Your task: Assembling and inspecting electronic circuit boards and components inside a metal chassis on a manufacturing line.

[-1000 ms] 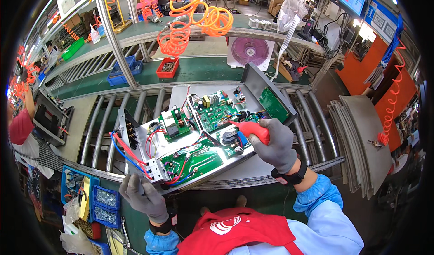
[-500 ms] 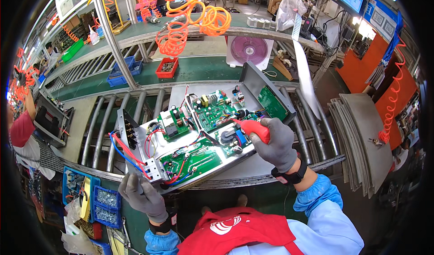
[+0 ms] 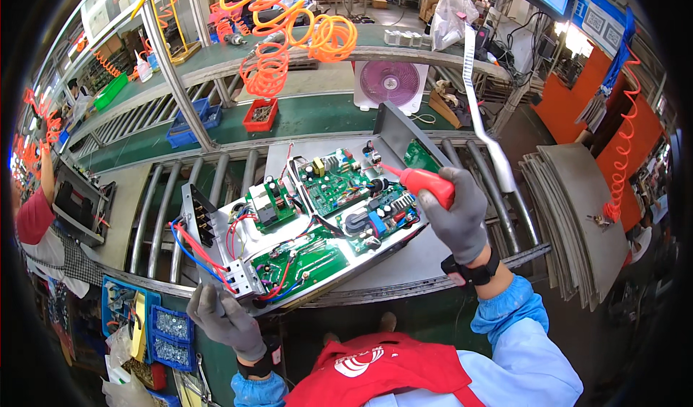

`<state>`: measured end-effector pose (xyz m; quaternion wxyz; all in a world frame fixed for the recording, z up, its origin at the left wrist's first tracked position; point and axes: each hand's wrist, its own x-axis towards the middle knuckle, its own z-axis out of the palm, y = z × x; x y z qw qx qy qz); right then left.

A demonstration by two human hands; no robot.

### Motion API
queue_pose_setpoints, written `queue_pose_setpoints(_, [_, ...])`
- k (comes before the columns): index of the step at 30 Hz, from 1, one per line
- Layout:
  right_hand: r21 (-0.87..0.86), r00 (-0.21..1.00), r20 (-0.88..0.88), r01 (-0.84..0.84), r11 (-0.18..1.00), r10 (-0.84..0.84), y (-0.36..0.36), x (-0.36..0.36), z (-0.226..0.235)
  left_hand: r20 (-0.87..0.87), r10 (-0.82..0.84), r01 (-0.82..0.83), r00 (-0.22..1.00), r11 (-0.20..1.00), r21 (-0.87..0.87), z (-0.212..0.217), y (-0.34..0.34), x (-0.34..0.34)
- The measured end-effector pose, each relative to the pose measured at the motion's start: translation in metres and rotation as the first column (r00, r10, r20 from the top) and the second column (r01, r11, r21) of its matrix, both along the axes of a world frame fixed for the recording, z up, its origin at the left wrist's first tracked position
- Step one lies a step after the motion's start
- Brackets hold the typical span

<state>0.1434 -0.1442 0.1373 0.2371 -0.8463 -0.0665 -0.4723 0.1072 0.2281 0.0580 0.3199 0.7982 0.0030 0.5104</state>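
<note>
My right hand (image 3: 462,212), in a grey glove, is closed round a red squeeze bottle (image 3: 432,186). The bottle's thin pointed nozzle reaches over the far right part of an opened electrical unit, near small parts at the edge of a green circuit board (image 3: 328,190). Several boards, wires and a grey end panel (image 3: 411,138) make up the unit. Close to its near left corner, my gloved left hand (image 3: 225,322) has its fingers loosely apart, just below a light grey breaker block (image 3: 245,277). Nothing shows in it. Red and blue wires (image 3: 198,252) loop from this block.
The unit lies on a roller conveyor (image 3: 166,212). Blue bins of small metal hardware (image 3: 173,338) stand at lower left. Coiled orange hoses (image 3: 267,68) hang ahead. Beyond the rollers is a red bin (image 3: 260,115); flat sheets (image 3: 570,219) lean at right. Another person's arm (image 3: 47,183) shows at far left.
My right hand has lifted the red bottle and moved it slightly right, its nozzle now farther back over the unit. My left hand has shifted slightly left, with its fingers a little looser.
</note>
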Motion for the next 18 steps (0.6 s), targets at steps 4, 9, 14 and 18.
queue_pose_setpoints(4, [-0.052,0.999,-0.025,-0.026,0.998,0.024,-0.007,0.021,-0.005,0.001,0.001,-0.001,1.0,1.0,-0.025,0.0,-0.001,-0.001])
queue_pose_setpoints(9, [-0.172,1.0,0.003,-0.017,0.985,0.018,-0.009,0.039,-0.014,0.013,0.005,-0.005,1.0,1.0,0.016,0.0,0.0,0.001])
queue_pose_setpoints(14, [-0.185,1.0,-0.001,-0.013,0.983,0.013,-0.005,0.043,-0.017,0.009,0.005,-0.005,1.0,1.0,0.003,-0.001,0.001,0.0])
queue_pose_setpoints(18, [-0.184,1.0,0.006,-0.006,0.983,0.007,-0.003,0.044,-0.016,0.022,-0.001,0.001,1.0,1.0,0.007,-0.003,0.002,0.001])
